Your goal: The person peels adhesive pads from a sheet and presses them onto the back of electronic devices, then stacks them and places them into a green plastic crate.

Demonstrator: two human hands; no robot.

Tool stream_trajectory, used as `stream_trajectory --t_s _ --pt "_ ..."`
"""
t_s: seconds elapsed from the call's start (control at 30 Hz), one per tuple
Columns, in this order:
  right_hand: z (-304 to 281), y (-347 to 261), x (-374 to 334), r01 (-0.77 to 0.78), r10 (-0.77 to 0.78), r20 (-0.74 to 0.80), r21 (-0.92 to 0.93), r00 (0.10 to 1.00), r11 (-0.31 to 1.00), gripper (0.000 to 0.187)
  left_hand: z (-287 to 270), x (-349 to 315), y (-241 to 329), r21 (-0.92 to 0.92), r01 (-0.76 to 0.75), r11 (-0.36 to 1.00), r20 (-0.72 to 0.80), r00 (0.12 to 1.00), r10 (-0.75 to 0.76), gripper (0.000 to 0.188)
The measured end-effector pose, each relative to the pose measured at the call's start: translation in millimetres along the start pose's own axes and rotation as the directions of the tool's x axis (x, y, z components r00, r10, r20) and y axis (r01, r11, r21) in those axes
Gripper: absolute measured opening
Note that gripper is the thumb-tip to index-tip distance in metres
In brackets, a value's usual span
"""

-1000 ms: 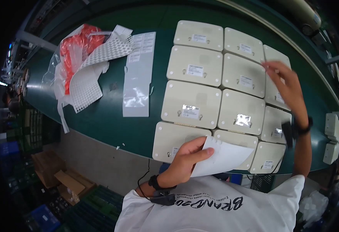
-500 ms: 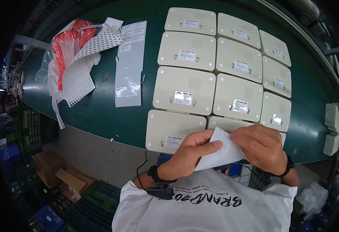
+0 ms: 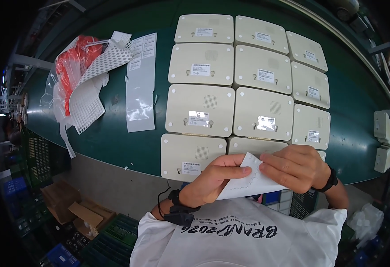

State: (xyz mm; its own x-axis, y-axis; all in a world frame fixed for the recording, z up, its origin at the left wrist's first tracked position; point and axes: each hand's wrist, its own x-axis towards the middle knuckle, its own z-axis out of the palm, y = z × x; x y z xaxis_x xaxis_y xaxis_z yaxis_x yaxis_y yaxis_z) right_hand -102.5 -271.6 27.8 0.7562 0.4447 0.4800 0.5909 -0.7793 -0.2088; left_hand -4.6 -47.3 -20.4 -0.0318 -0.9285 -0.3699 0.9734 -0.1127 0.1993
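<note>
Over the table's near edge, my left hand point(image 3: 217, 177) grips a white sheet point(image 3: 241, 186) with small round outlines on it, thumb on top. My right hand point(image 3: 299, 167) is closed at the sheet's upper right edge, fingertips bunched against it; whether a small piece is between them is hidden. Beyond both hands, cream plastic housings point(image 3: 199, 104) lie in rows, backs up. They have white round pads near corners, a label, keyhole slots and a patch of small holes. My hands and the sheet partly cover the nearest housings.
At the table's left lie a crumpled clear and red plastic bag point(image 3: 72, 62), a dotted white sheet point(image 3: 86, 104) and a grey-white label strip point(image 3: 140, 95). More cream housings point(image 3: 384, 142) stand at the right edge. Cardboard boxes point(image 3: 88, 216) and crates point(image 3: 115, 233) sit on the floor at left.
The view has shifted slightly, so the table's contents appear lower and further left. My right fingertips have moved a little along the sheet's upper edge; both hands stay on it.
</note>
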Motion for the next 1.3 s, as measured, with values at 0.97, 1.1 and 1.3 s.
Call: stream_trajectory --t_s 0.97,1.1,1.3 --pt "-55.3 222.2 -122.6 -0.847 0.928 -0.095 0.383 0.36 0.368 0.035 -10.7 -5.6 6.6 0.208 -0.133 0.969 -0.11 0.981 0.158 0.036" --pt "-48.8 226.7 -122.6 -0.839 0.926 -0.087 0.399 0.369 0.371 0.029 -6.5 -7.1 8.8 0.23 -0.118 0.966 -0.132 0.98 0.151 0.035" --pt "-50.1 228.5 -121.9 -0.873 0.938 -0.055 0.351 0.341 0.338 0.025 -4.8 -5.9 9.2 0.222 -0.113 0.968 -0.151 0.977 0.149 0.033"
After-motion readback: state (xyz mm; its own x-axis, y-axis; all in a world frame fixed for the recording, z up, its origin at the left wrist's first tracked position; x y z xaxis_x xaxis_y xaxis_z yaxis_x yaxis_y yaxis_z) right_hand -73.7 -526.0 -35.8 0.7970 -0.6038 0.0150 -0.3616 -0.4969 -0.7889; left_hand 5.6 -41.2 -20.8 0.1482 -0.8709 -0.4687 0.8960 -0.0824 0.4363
